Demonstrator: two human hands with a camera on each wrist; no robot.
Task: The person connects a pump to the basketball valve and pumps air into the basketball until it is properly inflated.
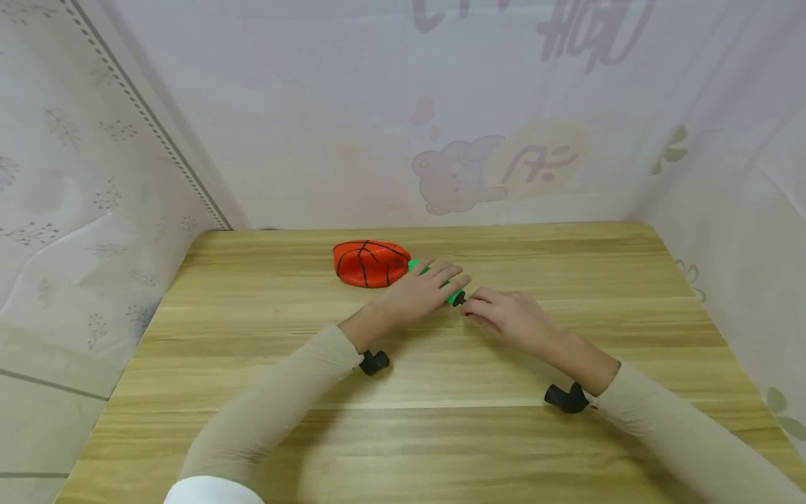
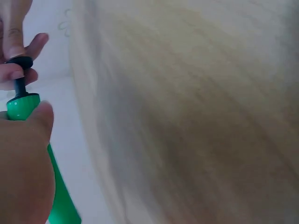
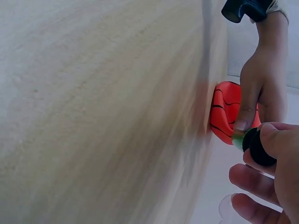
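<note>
A green hand pump (image 1: 456, 299) with a black handle points toward a crumpled, partly deflated red ball (image 1: 365, 264) with black basketball lines. My left hand (image 1: 418, 290) grips the green barrel, its thumb laid along it in the left wrist view. The right hand (image 1: 510, 318) pinches the round black pump handle (image 3: 262, 151) between thumb and fingers. A short stretch of black rod (image 2: 20, 87) shows between handle and barrel. At its far end the pump meets the ball's side in the head view; the joint itself is hidden.
A wooden table (image 1: 403, 448) lies under both arms. Patterned pale cloth (image 1: 315, 126) hangs behind and at the sides. A black wrist-worn device sits under the left wrist (image 1: 375, 362), and another black device (image 1: 565, 397) under the right.
</note>
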